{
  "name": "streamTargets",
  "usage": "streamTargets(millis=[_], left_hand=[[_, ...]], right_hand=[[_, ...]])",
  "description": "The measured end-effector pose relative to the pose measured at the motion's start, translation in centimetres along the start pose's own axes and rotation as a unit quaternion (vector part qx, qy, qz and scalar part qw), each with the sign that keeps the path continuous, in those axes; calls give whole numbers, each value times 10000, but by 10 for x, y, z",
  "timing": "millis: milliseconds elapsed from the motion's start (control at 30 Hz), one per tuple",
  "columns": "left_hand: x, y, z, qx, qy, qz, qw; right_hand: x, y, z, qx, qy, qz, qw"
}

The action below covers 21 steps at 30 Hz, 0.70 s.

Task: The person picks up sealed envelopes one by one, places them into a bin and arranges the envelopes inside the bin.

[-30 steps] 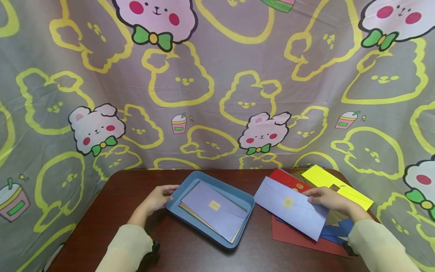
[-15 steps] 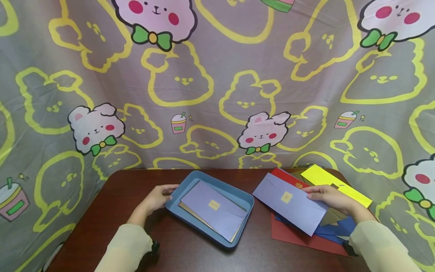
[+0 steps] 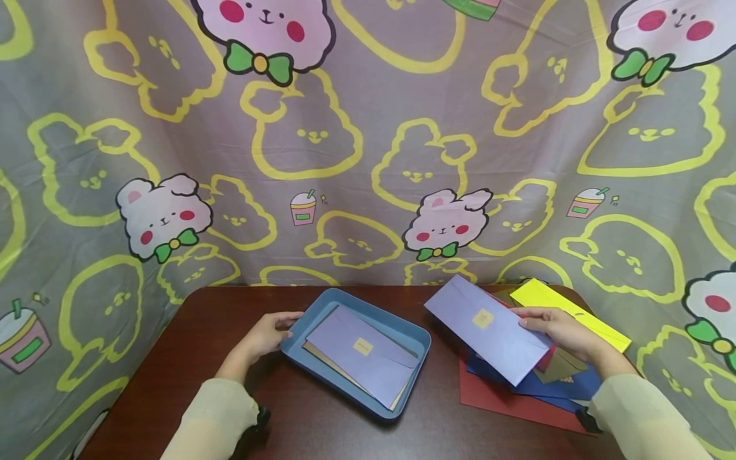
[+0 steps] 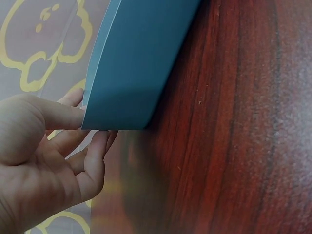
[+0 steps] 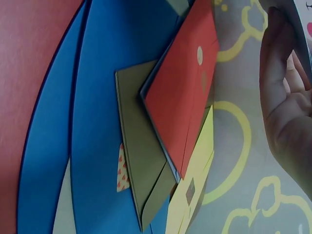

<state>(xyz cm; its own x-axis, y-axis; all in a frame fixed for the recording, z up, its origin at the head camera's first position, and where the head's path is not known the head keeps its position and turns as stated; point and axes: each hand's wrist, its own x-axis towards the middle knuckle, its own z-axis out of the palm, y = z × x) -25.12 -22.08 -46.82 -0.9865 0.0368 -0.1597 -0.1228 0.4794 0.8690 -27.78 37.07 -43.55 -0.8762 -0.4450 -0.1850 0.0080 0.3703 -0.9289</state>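
Note:
My left hand (image 3: 264, 335) holds the left corner of a blue tray (image 3: 313, 313), thumb on the rim and fingers beneath in the left wrist view. Inside the tray lies a lavender envelope (image 3: 351, 364) with a yellow seal, over other envelopes whose tan and dark edges show. My right hand (image 3: 560, 329) pinches another lavender envelope (image 3: 471, 338) by its right edge, tilted above a pile. The right wrist view catches only a sliver of that held envelope (image 5: 304, 29) beside the hand (image 5: 287, 107).
The pile at the right includes a red envelope (image 5: 180, 92), an olive one (image 5: 141, 136), a yellow one (image 3: 575, 306), blue ones (image 3: 563, 386) and a large dark red one (image 3: 489, 393). They rest on a dark wood table (image 3: 230, 434). A patterned curtain (image 3: 356, 166) hangs behind.
The right hand has lifted the lavender envelope off the pile and tilted it, its left end rising. More of the blue and olive envelopes shows below. The left hand and tray stay put.

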Motion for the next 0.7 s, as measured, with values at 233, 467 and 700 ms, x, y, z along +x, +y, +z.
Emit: streamTargets(millis=[233, 467, 700], left_hand=[[0, 0, 0, 4, -6, 9, 10000], [1, -1, 1, 33, 11, -16, 10000], [2, -1, 1, -30, -11, -56, 10000]], right_hand=[[4, -7, 6, 79, 56, 6, 10000], [16, -11, 17, -11, 82, -50, 10000], [28, -20, 29, 30, 16, -226, 9997]])
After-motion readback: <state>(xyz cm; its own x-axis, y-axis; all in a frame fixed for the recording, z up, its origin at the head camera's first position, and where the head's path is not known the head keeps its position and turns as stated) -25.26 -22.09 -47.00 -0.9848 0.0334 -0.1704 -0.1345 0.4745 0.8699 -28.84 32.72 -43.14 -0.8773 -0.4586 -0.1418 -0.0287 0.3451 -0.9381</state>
